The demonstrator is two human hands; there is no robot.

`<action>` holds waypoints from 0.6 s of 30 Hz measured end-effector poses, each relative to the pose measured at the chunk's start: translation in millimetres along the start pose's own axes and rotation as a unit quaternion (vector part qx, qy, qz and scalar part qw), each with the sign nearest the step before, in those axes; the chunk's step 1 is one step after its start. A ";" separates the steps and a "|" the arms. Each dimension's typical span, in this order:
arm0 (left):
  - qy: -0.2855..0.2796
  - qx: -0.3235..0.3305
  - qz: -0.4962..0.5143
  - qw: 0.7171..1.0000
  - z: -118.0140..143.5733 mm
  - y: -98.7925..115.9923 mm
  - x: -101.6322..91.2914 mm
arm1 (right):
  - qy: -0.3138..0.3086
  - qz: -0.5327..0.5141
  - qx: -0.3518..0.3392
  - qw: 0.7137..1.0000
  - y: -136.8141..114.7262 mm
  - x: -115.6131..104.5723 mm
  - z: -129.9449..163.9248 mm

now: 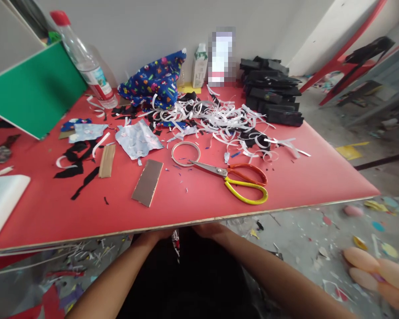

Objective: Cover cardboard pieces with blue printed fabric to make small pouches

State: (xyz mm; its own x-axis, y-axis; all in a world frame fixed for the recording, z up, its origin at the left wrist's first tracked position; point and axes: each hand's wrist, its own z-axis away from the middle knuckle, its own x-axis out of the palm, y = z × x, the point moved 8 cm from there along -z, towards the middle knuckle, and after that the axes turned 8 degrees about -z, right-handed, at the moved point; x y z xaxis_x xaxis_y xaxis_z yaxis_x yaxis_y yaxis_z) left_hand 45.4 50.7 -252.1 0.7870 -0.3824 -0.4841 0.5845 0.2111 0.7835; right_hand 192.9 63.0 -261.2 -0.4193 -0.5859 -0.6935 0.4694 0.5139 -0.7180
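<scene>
My left hand (164, 234) and my right hand (206, 229) are in front of my body, under the front edge of the red table (199, 204). That edge hides the fingers of both, so their grip does not show. A narrow strip patterned in red and white (176, 243) hangs beside my left hand; whether a hand holds it is unclear. Above them on the table lie scissors (221, 171) with one orange and one yellow handle. Their tip reaches a thin roll of tape (186, 142). Nearby is a flat brown rectangular piece (147, 183).
White strips (216, 115) and a blue patterned cloth (153, 79) lie toward the back. A bottle (95, 79), a carton (200, 66) and a stack of black folded pieces (272, 91) stand there too. A green board (36, 91) leans left. Scraps litter the floor.
</scene>
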 end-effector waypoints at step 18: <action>-0.072 0.080 -0.084 0.991 9.1 -28.8 31.0 | -0.072 -0.027 -0.060 0.995 13.3 2.0 2.8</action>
State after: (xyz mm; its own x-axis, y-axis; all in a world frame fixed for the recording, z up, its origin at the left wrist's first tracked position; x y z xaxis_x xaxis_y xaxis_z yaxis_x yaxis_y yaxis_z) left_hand 51.2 24.6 -286.1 0.6383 -0.5274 -0.5607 0.6562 -0.0079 0.7545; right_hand 200.4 66.9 -271.9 -0.3210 -0.6938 -0.6447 0.3490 0.5462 -0.7615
